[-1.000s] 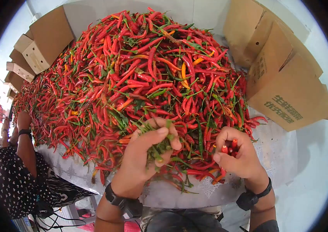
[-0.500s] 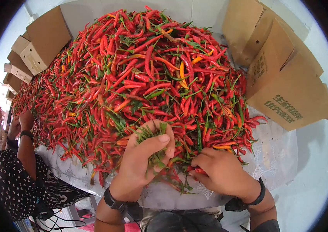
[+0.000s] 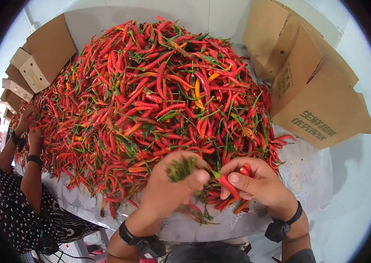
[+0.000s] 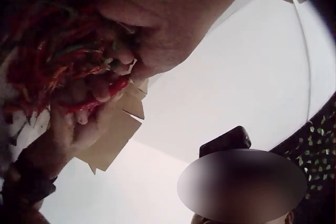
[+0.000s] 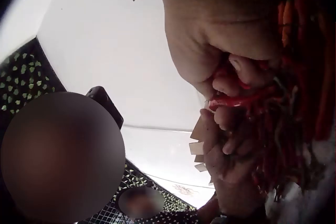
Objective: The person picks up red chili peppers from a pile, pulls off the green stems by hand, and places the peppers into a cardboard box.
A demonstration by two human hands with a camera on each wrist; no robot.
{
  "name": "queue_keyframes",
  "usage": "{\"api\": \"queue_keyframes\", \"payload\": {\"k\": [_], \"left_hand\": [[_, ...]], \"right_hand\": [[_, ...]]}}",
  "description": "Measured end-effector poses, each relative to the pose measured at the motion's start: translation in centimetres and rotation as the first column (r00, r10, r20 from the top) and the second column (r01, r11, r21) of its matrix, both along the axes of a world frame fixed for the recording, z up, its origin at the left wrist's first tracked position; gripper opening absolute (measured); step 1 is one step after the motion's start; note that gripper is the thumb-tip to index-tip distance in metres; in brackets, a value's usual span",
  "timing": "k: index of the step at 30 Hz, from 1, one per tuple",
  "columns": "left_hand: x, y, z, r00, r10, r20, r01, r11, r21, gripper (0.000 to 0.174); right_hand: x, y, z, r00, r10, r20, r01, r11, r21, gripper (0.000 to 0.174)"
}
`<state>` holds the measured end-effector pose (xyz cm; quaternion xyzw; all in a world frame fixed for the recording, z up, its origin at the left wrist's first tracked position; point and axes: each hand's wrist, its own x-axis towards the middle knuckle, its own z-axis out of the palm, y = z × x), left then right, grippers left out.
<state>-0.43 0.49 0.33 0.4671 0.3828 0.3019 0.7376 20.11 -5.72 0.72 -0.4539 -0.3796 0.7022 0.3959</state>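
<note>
In the head view my left hand point(image 3: 166, 188) holds a bunch of green chili stems point(image 3: 179, 170) in its curled fingers. Its thumb and fingertips come right up to the green stem end of a red chili point(image 3: 229, 185). That chili is pinched by my right hand point(image 3: 266, 186), stem pointing left. More red chilies point(image 3: 245, 169) sit gripped in the right palm, their cut-looking ends showing. The left wrist view shows the pinched chili point(image 4: 118, 86) between both hands; the right wrist view shows the red chili point(image 5: 228, 101) under the fingers. Behind both hands rises a large heap of red chilies point(image 3: 150, 96).
Open cardboard boxes stand at the right point(image 3: 321, 96) and back left point(image 3: 47, 48). A pale patterned table cover point(image 3: 306, 168) shows along the heap's front and right. At the left another person's hands point(image 3: 34, 138) are at the heap's edge.
My right hand went down to the heap's front edge, then rose with a stemmed chili to meet the left hand. My left hand has shifted slightly right and down. The other person's hands have moved.
</note>
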Motion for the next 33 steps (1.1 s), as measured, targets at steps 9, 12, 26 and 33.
{"api": "queue_keyframes", "payload": {"k": [9, 12, 26, 33], "left_hand": [[0.5, -0.7, -1.4, 0.990, -0.039, -0.135, 0.090, 0.914, 0.395, 0.020], [0.1, -0.7, -0.7, 0.989, -0.089, -0.116, 0.120, 0.946, 0.300, 0.021], [-1.6, 1.0, -0.4, 0.912, 0.100, 0.398, 0.024, 0.955, -0.294, 0.013], [-2.4, 2.2, 0.8, 0.860, 0.429, 0.275, -0.464, 0.883, 0.071, 0.013]], "right_hand": [[-1.6, -0.6, -0.7, 0.876, -0.159, 0.455, -0.083, 0.880, 0.468, 0.018], [-1.5, -0.5, -0.8, 0.833, -0.204, 0.515, -0.167, 0.794, 0.585, 0.017], [-1.1, -0.5, -2.1, 0.950, -0.117, -0.289, 0.160, 0.978, 0.131, 0.012], [-0.2, 0.4, -1.2, 0.761, -0.299, -0.575, 0.240, 0.954, -0.178, 0.009]]}}
